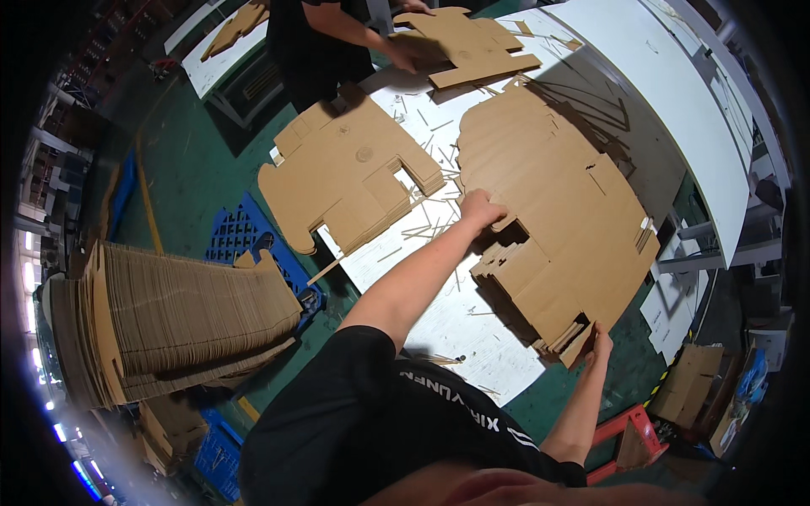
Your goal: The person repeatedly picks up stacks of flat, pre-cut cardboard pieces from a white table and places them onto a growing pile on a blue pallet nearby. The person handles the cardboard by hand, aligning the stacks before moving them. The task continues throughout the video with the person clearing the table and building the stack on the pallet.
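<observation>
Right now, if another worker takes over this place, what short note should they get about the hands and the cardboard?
Left hand: gripping the inner edge of the right cardboard stack.
Right hand: holding that stack's near corner.
Stack lies on the white table, partly overhanging its near edge.
A second, smaller stack lies to the left on the table; cardboard strips are scattered between them.
Tall pile of flat blanks rests on the blue pallet.
A co-worker handles another blank at the far end.

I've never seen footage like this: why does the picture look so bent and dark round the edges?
Head view: a fisheye lens bows the long white table and blackens the corners; overhead light leaves soft shadows under the flat brown cardboard stack; the centre stays sharp, the rim smears.
</observation>
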The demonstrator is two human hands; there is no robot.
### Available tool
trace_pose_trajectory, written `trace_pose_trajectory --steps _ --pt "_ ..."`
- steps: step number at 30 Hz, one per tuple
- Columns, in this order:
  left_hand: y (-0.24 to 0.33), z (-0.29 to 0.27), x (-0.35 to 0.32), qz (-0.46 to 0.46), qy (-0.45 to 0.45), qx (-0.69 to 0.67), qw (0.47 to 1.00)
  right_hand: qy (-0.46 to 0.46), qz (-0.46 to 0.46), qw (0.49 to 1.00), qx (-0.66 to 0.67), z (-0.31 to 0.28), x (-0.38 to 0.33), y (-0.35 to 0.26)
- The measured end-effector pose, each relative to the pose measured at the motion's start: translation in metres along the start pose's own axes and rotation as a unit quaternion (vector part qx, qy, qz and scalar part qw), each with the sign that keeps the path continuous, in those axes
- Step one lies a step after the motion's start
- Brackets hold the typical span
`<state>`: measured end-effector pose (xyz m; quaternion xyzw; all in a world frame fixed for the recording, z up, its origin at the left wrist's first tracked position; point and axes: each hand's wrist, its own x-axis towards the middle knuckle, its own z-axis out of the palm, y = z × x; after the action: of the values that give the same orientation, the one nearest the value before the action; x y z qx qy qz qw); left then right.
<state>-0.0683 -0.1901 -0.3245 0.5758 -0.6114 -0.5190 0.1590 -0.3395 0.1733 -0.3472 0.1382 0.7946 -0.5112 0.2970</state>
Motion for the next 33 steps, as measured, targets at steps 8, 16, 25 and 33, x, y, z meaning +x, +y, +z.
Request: trace_pose_trajectory --steps 8,16,25,33 --pt "0.027 -0.004 -0.006 -0.04 -0.096 -0.253 0.962 -0.13 0.022 0.987 0.095 -0.03 0.026 -0.008" --pt "0.01 -0.043 -0.084 0.133 -0.136 -0.223 0.956 -0.156 -0.071 0.963 0.209 -0.033 -0.02 0.012" --pt "-0.091 -0.145 -0.174 0.149 -0.213 -0.059 0.964 -0.198 -0.244 0.945 0.092 -0.075 -0.103 0.078" --pt "-0.157 -0.165 -0.21 0.097 -0.21 -0.081 0.97 -0.166 -0.264 0.943 0.116 -0.068 -0.206 0.091"
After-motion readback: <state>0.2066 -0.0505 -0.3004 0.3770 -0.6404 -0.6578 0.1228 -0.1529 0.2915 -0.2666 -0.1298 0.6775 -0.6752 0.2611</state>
